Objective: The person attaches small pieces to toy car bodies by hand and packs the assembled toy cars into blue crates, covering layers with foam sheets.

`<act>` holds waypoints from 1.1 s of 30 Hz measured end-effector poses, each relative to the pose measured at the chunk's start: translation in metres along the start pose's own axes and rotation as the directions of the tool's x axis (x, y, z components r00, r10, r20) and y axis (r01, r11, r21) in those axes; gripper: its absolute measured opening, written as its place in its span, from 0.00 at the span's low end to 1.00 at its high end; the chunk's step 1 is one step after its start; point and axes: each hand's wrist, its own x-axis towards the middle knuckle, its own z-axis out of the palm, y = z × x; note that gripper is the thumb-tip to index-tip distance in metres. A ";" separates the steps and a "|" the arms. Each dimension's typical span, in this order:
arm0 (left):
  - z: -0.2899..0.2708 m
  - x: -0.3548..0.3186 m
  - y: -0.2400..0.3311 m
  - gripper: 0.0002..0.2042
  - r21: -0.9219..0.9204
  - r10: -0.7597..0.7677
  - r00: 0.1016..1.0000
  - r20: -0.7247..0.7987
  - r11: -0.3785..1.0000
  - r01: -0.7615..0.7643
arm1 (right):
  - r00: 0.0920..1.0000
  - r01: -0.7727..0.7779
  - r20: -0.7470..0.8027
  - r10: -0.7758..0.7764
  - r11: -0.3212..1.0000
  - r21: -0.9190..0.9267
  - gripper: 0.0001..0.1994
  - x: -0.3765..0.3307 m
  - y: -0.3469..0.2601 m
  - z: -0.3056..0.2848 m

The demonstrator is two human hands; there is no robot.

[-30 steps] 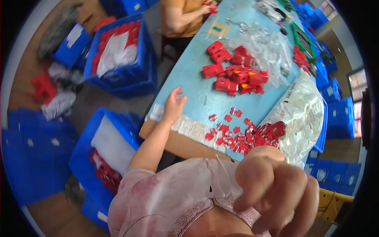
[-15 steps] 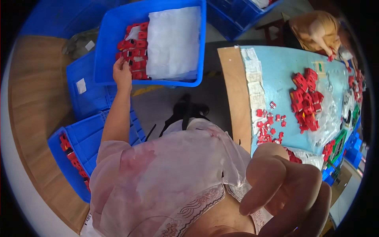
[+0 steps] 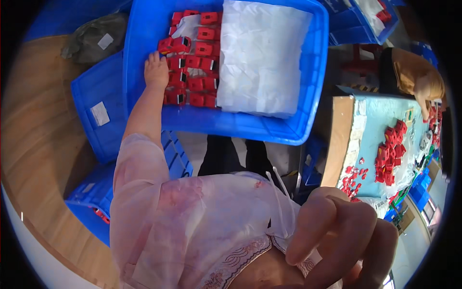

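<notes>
My left hand reaches into the left side of a big blue plastic bin. Its fingers lie stretched out against the left edge of a block of red plastic housings, which look like small toy bodies with dark inserts. One red housing sits slightly askew just beyond the fingertips. White sheets cover the bin's right part. Close to the camera, at lower right, my right hand hangs in the air with bent, parted fingers. Nothing shows between them, though some fingertips are hidden.
A blue-topped table at right bears a heap of red housings and small red pieces. Beyond it a person bends over red parts. Other blue bins stand at left; another blue bin is at far right.
The view has shifted, so the bin looks larger and the table sits farther right. My left hand's fingers have straightened along the red housings. My right hand stays raised near the camera.
</notes>
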 end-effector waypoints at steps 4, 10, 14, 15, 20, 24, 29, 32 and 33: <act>0.048 0.051 -0.019 0.16 0.250 0.250 0.967 0.045 0.934 -0.254 | 0.869 0.487 -0.050 -0.492 0.836 0.251 0.09 0.058 0.080 0.023; 0.019 0.085 -0.020 0.27 0.173 0.400 0.871 0.285 0.872 -0.457 | 0.950 0.270 -0.156 -0.269 0.963 -0.013 0.07 0.077 0.098 0.053; 0.002 0.093 -0.013 0.23 -0.073 0.488 0.846 0.217 0.872 -0.484 | 0.837 0.542 0.024 -0.547 0.833 0.110 0.06 0.098 0.124 0.021; 0.015 0.096 -0.023 0.29 -0.118 0.474 0.841 0.262 0.881 -0.459 | 0.783 0.589 0.131 -0.608 0.793 0.154 0.06 0.100 0.121 0.013; 0.026 0.126 -0.045 0.34 -0.138 0.566 0.760 0.319 0.821 -0.554 | 0.858 0.495 0.162 -0.488 0.869 -0.006 0.05 0.092 0.071 0.005; 0.021 0.127 -0.022 0.34 -0.269 0.662 0.735 0.150 0.742 -0.614 | 0.627 0.756 -0.060 -0.777 0.626 -0.192 0.08 0.074 0.069 0.012; -0.021 0.075 -0.021 0.28 -0.066 0.475 0.849 0.233 0.878 -0.473 | 0.450 0.806 -0.161 -0.879 0.477 -0.351 0.08 0.049 0.032 0.020; -0.059 0.052 -0.013 0.27 -0.041 0.470 0.872 0.135 0.882 -0.469 | 0.316 0.878 -0.085 -0.945 0.325 -0.351 0.06 0.028 0.021 0.006; -0.072 0.045 -0.009 0.27 -0.029 0.482 0.868 0.117 0.875 -0.482 | 0.223 0.930 0.023 -0.975 0.205 -0.306 0.06 0.025 0.009 -0.005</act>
